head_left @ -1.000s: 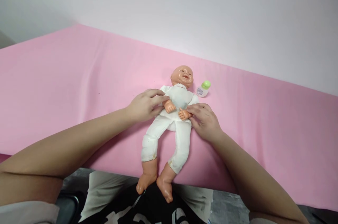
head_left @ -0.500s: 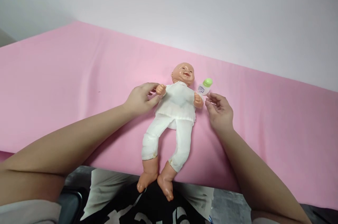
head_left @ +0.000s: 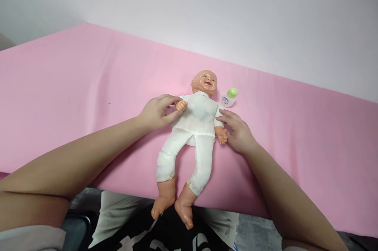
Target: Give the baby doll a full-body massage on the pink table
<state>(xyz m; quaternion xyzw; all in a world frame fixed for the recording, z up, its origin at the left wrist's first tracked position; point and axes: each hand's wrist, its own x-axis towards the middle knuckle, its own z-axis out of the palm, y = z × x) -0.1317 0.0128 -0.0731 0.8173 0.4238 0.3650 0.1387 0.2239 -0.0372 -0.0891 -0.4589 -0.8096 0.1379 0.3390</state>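
Note:
A baby doll (head_left: 195,125) in white clothes lies on its back on the pink cloth (head_left: 88,85), head away from me, bare feet hanging over the near edge. My left hand (head_left: 156,112) pinches the doll's raised arm near its small hand. My right hand (head_left: 238,132) rests beside the doll's other arm, fingers touching it, with that arm lowered along the body. A small white bottle with a green cap (head_left: 229,97) lies just right of the doll's head, apart from both hands.
The pink cloth covers a wide table that runs left and right, with a plain white wall (head_left: 206,6) behind. Below the near edge are my lap in light trousers (head_left: 118,211) and a dark garment.
My right hand came back from near the bottle to the doll's arm, which now lies lowered beside the body. My left hand stays on the other arm, slightly shifted.

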